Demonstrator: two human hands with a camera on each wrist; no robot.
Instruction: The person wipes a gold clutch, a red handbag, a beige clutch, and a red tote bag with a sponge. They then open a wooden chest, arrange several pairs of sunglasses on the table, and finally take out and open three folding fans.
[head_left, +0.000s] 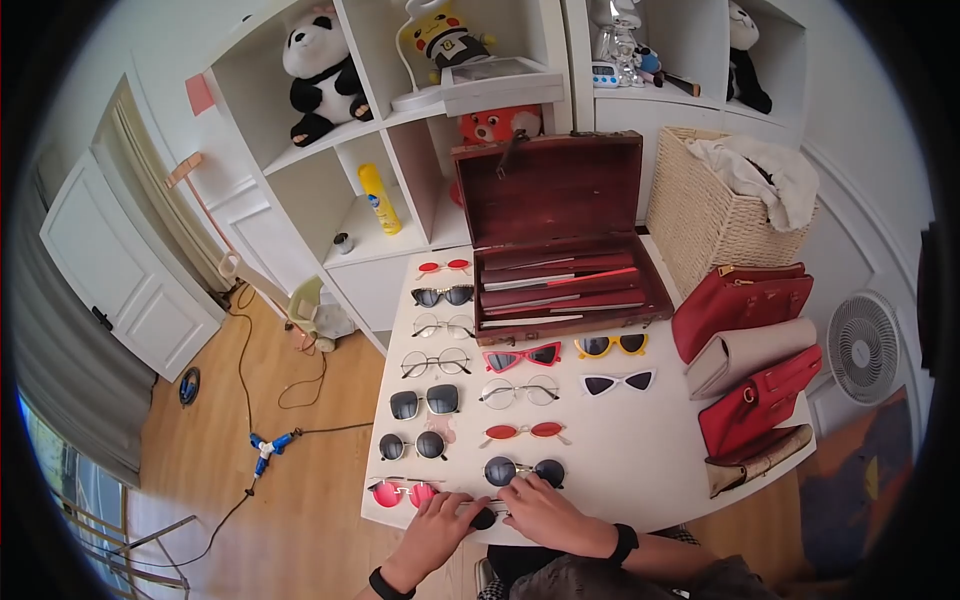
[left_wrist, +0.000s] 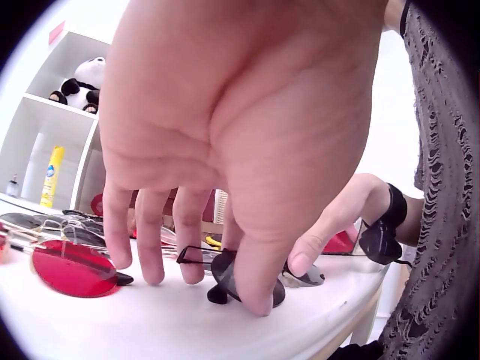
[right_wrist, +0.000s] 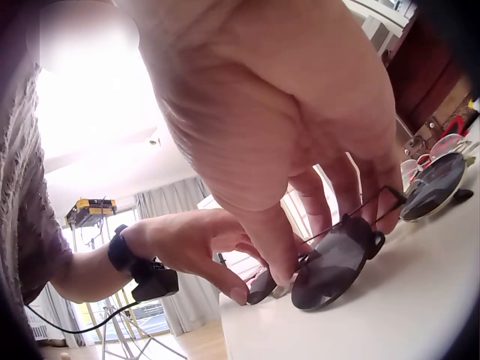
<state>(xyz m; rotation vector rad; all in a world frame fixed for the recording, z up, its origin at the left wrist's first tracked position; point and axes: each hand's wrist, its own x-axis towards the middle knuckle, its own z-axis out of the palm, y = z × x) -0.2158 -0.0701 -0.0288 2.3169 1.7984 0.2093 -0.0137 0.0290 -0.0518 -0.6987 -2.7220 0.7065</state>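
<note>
At the table's front edge, both hands are on a pair of round dark sunglasses (head_left: 484,518). My left hand (head_left: 430,538) holds its left side, the thumb in front of a lens in the left wrist view. On the other side, my right hand (head_left: 548,513) pinches the frame near the second lens, a dark round one (right_wrist: 328,271) in the right wrist view. Just left of the left hand lie glasses with pink-red lenses (head_left: 388,494). Another pair of round dark sunglasses (head_left: 500,471) lies right behind the hands, partly covered by the right fingers.
Rows of glasses, including black square sunglasses (head_left: 442,400) and white-framed ones (head_left: 620,382), cover the table (head_left: 630,470). An open brown case (head_left: 556,200) stands at the back. Several handbags (head_left: 755,400) line the right side, near a wicker basket (head_left: 690,200).
</note>
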